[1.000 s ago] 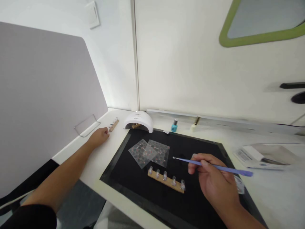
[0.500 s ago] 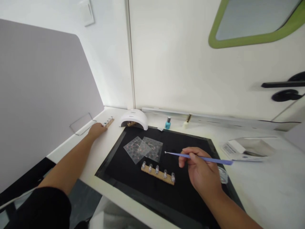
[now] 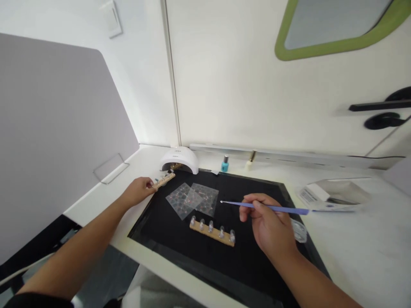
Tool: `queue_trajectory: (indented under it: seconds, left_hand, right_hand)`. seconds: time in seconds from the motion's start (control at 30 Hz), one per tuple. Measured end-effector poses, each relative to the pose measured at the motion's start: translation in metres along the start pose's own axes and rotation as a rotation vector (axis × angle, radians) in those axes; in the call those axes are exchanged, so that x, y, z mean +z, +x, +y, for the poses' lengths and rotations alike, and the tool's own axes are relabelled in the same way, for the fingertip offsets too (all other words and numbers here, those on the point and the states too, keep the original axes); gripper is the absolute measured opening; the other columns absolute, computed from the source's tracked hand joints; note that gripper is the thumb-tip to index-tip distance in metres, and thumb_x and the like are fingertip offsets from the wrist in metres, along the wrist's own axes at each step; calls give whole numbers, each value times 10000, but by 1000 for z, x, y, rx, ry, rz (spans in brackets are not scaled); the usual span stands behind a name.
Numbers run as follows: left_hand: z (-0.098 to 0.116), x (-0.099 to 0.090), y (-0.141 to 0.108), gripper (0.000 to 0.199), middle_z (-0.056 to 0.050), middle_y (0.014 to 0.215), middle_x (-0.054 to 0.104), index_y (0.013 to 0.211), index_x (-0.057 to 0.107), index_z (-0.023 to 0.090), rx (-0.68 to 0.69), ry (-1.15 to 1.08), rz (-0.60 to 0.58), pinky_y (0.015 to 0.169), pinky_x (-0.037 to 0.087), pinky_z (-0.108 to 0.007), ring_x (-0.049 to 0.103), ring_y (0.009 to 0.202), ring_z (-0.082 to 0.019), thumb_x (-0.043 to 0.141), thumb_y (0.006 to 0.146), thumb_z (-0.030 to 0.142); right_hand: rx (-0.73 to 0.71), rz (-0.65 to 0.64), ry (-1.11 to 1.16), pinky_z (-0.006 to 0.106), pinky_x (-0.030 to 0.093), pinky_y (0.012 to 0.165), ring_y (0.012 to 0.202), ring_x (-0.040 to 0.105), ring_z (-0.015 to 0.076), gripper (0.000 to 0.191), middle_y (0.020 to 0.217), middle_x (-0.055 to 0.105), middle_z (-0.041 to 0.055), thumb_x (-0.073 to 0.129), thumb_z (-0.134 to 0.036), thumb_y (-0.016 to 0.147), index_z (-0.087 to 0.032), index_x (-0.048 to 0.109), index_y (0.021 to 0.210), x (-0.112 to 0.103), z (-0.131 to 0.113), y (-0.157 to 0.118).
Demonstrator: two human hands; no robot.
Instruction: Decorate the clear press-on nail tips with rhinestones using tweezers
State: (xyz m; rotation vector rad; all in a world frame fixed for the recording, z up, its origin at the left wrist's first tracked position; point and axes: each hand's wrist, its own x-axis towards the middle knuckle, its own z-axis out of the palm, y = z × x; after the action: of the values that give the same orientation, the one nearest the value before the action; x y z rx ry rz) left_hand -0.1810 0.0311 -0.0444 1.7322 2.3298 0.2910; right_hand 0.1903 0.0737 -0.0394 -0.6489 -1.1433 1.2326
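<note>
Holding a wooden strip (image 3: 165,180) by its near end, my left hand (image 3: 138,191) is at the far left corner of the black mat (image 3: 250,269), thumb and fingers closed on the wood. Small pieces stand in a row along that strip, too small to make out well. I would judge it best to pinch only the bare end, keep the strip level and let no fingertip brush the pieces.

The strip's far end points toward the white lamp (image 3: 183,158), which sits just beyond the mat's far left corner; whether the two touch, I cannot tell. A little clearance there seems wise, since a knock could tilt the row.

My right hand (image 3: 269,222) is over the mat's right part, thumb and fingers clamped around a slim purple stick (image 3: 285,209). Its small tip points left, close to two overlapping clear sheets (image 3: 207,199) on the mat's far left part. A light, steady hold should do, with the tip well off those sheets.

Near the mat's middle lies a second strip (image 3: 216,235) bearing five clear tips. I would keep both wrists high enough to pass over it, and mind the clear dish (image 3: 300,231) by the mat's right edge.
</note>
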Motion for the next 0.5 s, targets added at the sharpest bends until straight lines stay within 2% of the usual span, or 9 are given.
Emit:
queue_trajectory:
  seconds: [0.2, 0.5]
  left_hand:
    - [44, 9, 37, 334, -97, 1236, 630, 1232, 602, 157, 69, 10, 10, 890, 569, -442, 648, 1055, -238, 611, 962, 352]
    - [66, 33, 78, 340, -100, 1245, 626, 1242, 597, 159, 61, 6, 58, 893, 568, -445, 646, 1060, -238, 611, 962, 352]
  right_hand:
    - [-44, -10, -5, 281, 461, 454, 455, 586, 143, 86, 616, 668, 17, 653, -239, 785, -186, 711, 748, -4, -1, 1]
    - [-40, -44, -35, 285, 461, 444, 443, 580, 151, 106, 567, 640, 14, 648, -249, 785, -174, 706, 738, -7, 0, 0]
